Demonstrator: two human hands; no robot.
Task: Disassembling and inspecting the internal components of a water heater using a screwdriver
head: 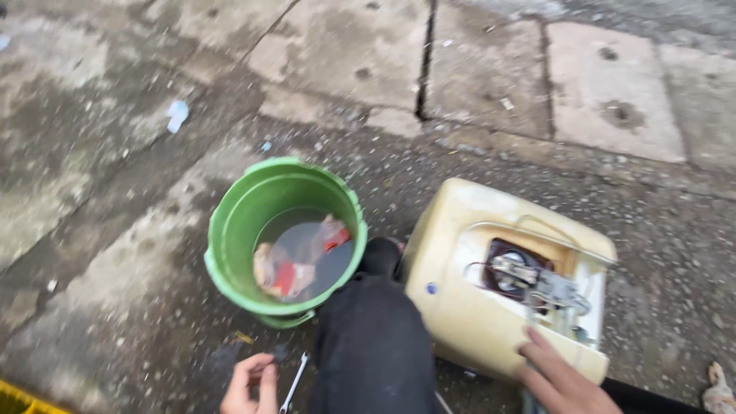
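Kneeling on wet, stained concrete ground (115, 230), the person has a dark-trousered knee (372, 337) between both hands. The right hand (563, 379) rests on the lower edge of a yellowed plastic appliance casing (460, 261) lying on its side, fingers (537, 345) spread apart and flat against it, just below the open recess of exposed metal parts and wires (537, 284). The left hand (249, 383) hovers low at the frame's bottom edge, fingers curled together; whether they pinch anything cannot be told. A slim silver metal wrench (294, 387) lies on the ground just beside that hand. Behind it stands a green plastic bucket (230, 230) of murky water with reddish scraps (295, 264).
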